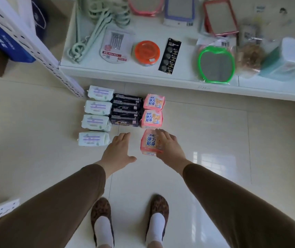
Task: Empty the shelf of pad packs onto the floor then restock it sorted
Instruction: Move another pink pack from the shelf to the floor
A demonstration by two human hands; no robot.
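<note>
Nearest the camera, two feet in patterned slippers (101,212) and white socks stand on the pale tiled floor (205,133). Two arms in brown sleeves (57,203) reach forward and down from the bottom corners.

The left hand (118,153) hangs over bare tile with its fingers straight and the thumb spread out to the side; it holds nothing. The right hand (168,145) lies on the nearest pink pack (149,143), fingers draped over its top and right side; whether they truly clasp the pack or only rest on it cannot be told.

Beyond the hands the pad packs sit on the floor in three columns running away from the person. On the left are four pale green packs (96,120), one behind another with small gaps. In the middle are dark packs (126,111), pressed close together. On the right are two more pink packs (153,110), just beyond the one under the hand.

Farther on, the white shelf (143,76) carries other goods: pale green hangers (93,29), a jar with an orange lid (145,51), a black card of button batteries (170,54), a green-framed mirror (215,64) and a red-framed mirror (220,17). A white perforated upright (35,45) slants across the left, with a blue box (5,40) behind it.
</note>
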